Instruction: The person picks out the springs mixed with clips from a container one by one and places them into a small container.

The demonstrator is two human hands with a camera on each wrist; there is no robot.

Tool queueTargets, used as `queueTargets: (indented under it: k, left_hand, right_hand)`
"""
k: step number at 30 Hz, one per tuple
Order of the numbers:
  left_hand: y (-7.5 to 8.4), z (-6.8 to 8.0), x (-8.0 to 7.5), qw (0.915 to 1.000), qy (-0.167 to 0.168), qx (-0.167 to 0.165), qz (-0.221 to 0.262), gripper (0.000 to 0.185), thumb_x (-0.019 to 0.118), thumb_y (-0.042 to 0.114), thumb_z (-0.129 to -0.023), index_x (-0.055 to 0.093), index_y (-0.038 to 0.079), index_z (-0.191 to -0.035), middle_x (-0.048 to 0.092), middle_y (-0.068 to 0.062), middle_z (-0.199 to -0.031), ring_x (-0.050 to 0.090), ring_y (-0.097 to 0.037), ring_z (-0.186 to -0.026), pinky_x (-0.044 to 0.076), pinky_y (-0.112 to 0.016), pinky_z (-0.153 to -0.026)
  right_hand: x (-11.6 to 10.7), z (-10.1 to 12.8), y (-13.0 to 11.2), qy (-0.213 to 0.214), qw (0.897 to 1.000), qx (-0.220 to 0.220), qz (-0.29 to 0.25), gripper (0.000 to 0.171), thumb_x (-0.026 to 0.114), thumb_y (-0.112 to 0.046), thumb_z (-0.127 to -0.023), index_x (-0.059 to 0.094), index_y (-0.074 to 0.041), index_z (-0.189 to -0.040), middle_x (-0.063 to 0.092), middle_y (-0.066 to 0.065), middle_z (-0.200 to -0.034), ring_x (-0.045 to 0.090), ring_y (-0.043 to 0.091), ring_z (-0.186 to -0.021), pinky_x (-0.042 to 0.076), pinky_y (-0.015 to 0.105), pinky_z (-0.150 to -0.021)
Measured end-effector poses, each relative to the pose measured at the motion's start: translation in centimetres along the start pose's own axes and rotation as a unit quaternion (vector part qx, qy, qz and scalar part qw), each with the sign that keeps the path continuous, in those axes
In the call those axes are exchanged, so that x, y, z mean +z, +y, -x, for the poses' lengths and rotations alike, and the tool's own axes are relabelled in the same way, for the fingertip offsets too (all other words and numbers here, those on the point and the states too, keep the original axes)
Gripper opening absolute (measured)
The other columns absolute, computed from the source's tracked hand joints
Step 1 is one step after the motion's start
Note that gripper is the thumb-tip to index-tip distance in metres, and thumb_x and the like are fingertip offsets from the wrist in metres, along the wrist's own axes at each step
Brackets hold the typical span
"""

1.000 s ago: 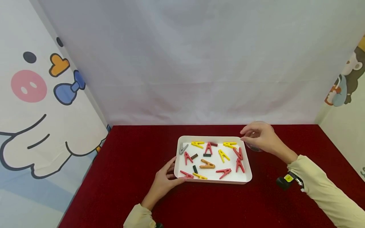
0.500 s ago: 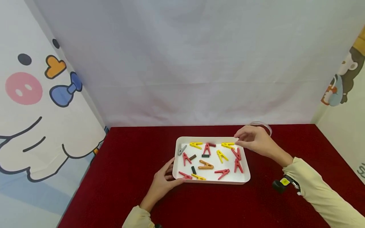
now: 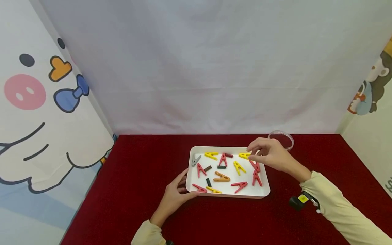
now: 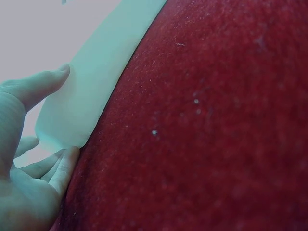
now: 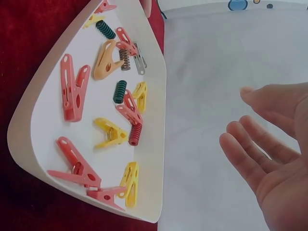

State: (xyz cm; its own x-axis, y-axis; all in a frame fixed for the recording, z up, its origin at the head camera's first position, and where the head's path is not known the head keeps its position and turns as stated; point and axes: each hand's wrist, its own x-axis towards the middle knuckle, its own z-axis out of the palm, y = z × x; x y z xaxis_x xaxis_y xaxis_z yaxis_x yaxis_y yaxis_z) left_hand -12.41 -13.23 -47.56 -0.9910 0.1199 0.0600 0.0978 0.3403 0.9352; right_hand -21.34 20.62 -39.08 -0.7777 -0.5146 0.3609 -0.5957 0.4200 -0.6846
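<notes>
Right hand (image 3: 272, 154) hiding tray (image 3: 232, 195) corner, clear dish (image 3: 292, 141) beyond

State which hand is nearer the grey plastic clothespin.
Left: the left hand holds the white plastic tray at the same end as the clothespin; the right hand hovers by the opposite end.

So we've got a dark red cloth (image 3: 147, 163) over the table, fuzzy and dotted with pale lint up close. Behind it we see a slightly creased greyish-white backdrop (image 3: 196, 68). On our left there's a printed cartoon sheet (image 3: 61, 136) with a pink snout (image 3: 25, 92) and blue bow (image 3: 73, 95); on our right, a dark-haired cartoon figure (image 3: 369, 88), partly cut off.
</notes>
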Motion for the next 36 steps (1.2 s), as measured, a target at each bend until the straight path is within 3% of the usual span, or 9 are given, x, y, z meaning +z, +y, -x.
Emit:
queueTargets:
  k: [10, 15, 22, 28, 36]
  left_hand:
    - [0.2, 0.0, -0.1, 1.0, 0.001, 0.004, 0.0, 0.083, 0.082, 0.014, -0.074, 0.038, 0.005, -0.144, 0.054, -0.022, -0.126, 0.051, -0.033, -0.116, 0.049, -0.045, -0.087]
    - [0.2, 0.0, -0.1, 1.0, 0.002, 0.004, 0.0, 0.083, 0.082, 0.014, -0.075, 0.038, 0.005, -0.144, 0.054, -0.021, -0.126, 0.051, -0.033, -0.115, 0.049, -0.045, -0.087]
    - [0.2, 0.0, 0.0, 1.0, 0.001, 0.004, -0.001, 0.083, 0.081, 0.013, -0.075, 0.038, 0.005, -0.144, 0.053, -0.022, -0.126, 0.051, -0.034, -0.116, 0.048, -0.046, -0.088]
    - [0.2, 0.1, 0.0, 1.0, 0.001, 0.001, -0.002, 0.082, 0.081, 0.013, -0.075, 0.037, 0.005, -0.144, 0.053, -0.022, -0.127, 0.051, -0.034, -0.116, 0.048, -0.047, -0.088]
    - [0.2, 0.1, 0.1, 1.0, 0.002, 0.0, -0.002, 0.082, 0.081, 0.013, -0.075, 0.038, 0.004, -0.144, 0.053, -0.022, -0.126, 0.051, -0.034, -0.116, 0.048, -0.047, -0.088]
  right_hand:
    - [0.4, -0.4, -3.4, -0.007, 1.0, -0.015, 0.005, 0.022, 0.075, 0.008, -0.074, 0.068, -0.003, -0.092, 0.066, 0.007, -0.088, 0.063, 0.021, -0.075, 0.054, 0.029, -0.062]
    - [1.0, -0.3, -2.1, -0.015, 1.0, -0.016, 0.008, 0.021, 0.077, 0.0, -0.076, 0.068, -0.007, -0.094, 0.066, 0.005, -0.091, 0.063, 0.016, -0.077, 0.054, 0.029, -0.065]
    - [1.6, -0.1, -0.9, -0.027, 0.999, -0.008, -0.031, 0.019, 0.077, -0.009, -0.079, 0.069, -0.015, -0.095, 0.065, 0.005, -0.093, 0.063, 0.012, -0.079, 0.054, 0.028, -0.067]
    - [2.1, -0.1, -1.0, -0.029, 0.999, -0.012, -0.031, 0.021, 0.078, -0.007, -0.078, 0.069, -0.016, -0.095, 0.065, -0.004, -0.092, 0.062, 0.012, -0.079, 0.054, 0.028, -0.067]
    - [2.8, -0.1, -0.9, -0.041, 0.997, -0.021, -0.058, 0.021, 0.077, -0.006, -0.078, 0.069, -0.012, -0.096, 0.066, 0.003, -0.093, 0.063, 0.015, -0.078, 0.055, 0.029, -0.066]
